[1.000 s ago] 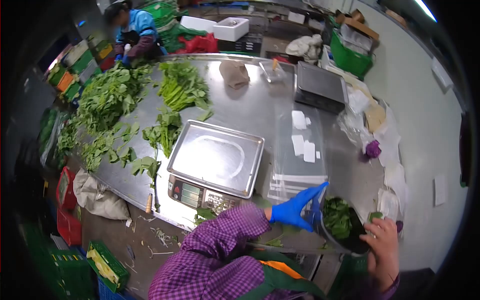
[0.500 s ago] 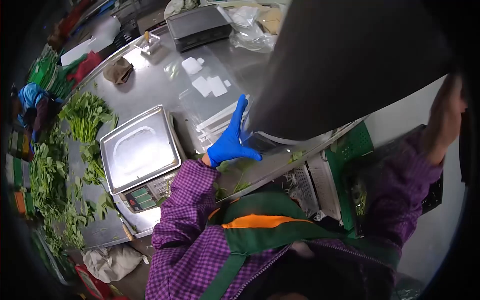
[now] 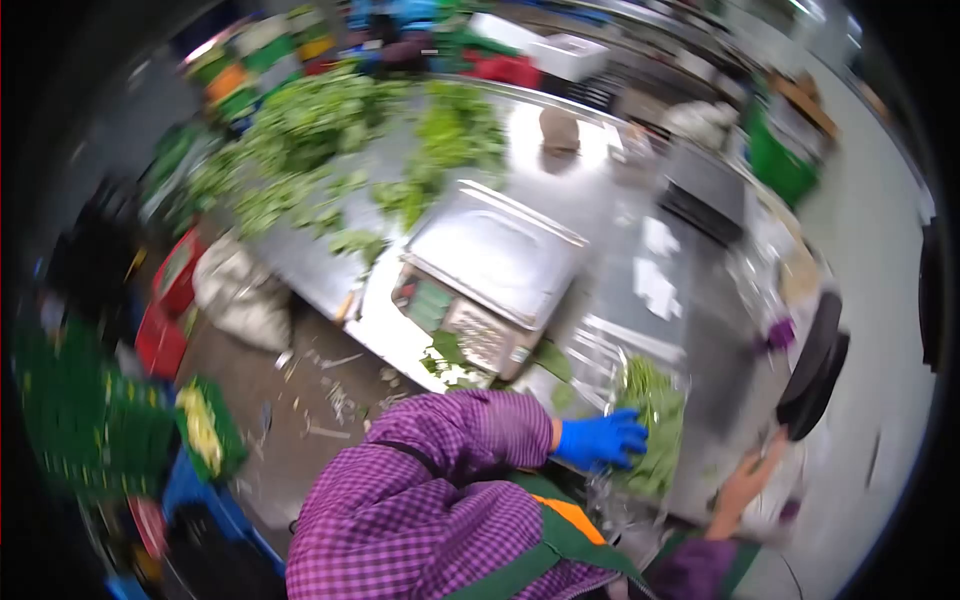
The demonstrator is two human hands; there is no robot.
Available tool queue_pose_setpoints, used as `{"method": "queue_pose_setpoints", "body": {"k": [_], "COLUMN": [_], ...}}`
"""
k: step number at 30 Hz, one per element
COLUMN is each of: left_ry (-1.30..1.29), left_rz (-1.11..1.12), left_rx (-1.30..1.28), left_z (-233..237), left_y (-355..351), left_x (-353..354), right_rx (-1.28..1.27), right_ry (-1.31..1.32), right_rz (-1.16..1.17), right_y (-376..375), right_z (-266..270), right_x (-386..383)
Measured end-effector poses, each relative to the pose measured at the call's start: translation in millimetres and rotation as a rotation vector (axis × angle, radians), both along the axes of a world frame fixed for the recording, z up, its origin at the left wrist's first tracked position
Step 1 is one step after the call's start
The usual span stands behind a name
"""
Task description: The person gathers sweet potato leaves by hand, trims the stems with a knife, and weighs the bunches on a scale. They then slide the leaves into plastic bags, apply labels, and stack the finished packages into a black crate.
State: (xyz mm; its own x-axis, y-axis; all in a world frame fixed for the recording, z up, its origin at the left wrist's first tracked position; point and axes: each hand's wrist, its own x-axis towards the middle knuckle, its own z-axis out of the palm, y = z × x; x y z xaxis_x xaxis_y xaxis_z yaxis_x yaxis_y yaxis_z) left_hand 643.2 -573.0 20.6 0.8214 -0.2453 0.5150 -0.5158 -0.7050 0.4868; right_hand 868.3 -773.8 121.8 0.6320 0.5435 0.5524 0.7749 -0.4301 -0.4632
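A clear plastic bag of leafy greens [image 3: 655, 430] lies at the near edge of the metal table. My left hand [image 3: 603, 440], in a blue glove, has its fingers closed against the bag's left side; blur softens the fingertips. To the right, my bare right hand [image 3: 745, 485] grips the lower end of a dark curved sheet-like thing [image 3: 812, 365], which stands tilted and seen nearly edge-on. Left of the bag is a weighing scale [image 3: 500, 255] with a bare metal pan. Flat clear plastic bags [image 3: 640, 285] with white labels [image 3: 655, 285] lie beyond my left hand.
Loose leafy greens [image 3: 310, 140] are heaped at the table's far left. A black box [image 3: 705, 190], a brown lump [image 3: 559, 130] and clear plastic [image 3: 755, 265] rest along the far side. On the floor at left are a white sack [image 3: 240, 295] and green crates [image 3: 90, 410].
My view has swung left. The dark sheet has moved away to the right and no longer covers the table. Greens now show inside the bag, and my left hand has closed from its spread pose.
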Motion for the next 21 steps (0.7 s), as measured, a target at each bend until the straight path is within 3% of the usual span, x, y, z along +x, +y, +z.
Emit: {"method": "queue_pose_setpoints", "body": {"k": [2,4,6,7,9,13,15,16,17,19,21], "left_ry": [0.096,0.157,0.138,0.175,0.194,0.3,0.439,0.517,0.597,0.718,0.823], "left_rz": [0.059,0.212,0.398,0.53,0.702,1.094,1.274,1.356,1.433,1.548,1.757], "left_rx": [0.085,-0.029,-0.062,-0.194,-0.336,-0.656,-0.741,-0.781,-0.828,-0.915,-0.987], "left_z": [-43.2,-48.2,-48.8,-58.8,-62.5,-82.6,-109.6,-117.3,-124.2,-145.1,-178.1], "left_y": [-19.9,-44.8,-59.1,-58.5,-68.0,-92.3,-110.3,-120.5,-135.0,-163.9,-197.9], "left_x": [-34.8,-67.3,-97.2,-112.3,-139.2,-199.0,-234.1,-255.2,-275.3,-319.6,-356.9], "right_rx": [-0.155,-0.202,-0.773,-0.762,-0.291,-0.365,-0.655,-0.604,-0.59,-0.684,-0.61], "right_ry": [0.036,0.06,0.166,0.145,0.071,0.027,0.072,-0.253,-0.26,0.003,0.12], "right_rz": [0.184,0.375,0.379,0.456,0.412,0.548,0.615,0.661,0.689,0.791,0.884], "right_y": [34.3,54.0,67.9,76.2,77.6,79.2,98.3,101.8,113.3,157.5,209.6], "right_z": [-56.4,-88.8,-106.6,-124.9,-144.6,-175.9,-198.0,-139.2,-135.3,-138.0,-111.0], "right_x": [-45.0,-71.6,-89.1,-85.8,-56.9,-21.2,-10.3,-37.9,-30.3,-4.1,-7.8]}}
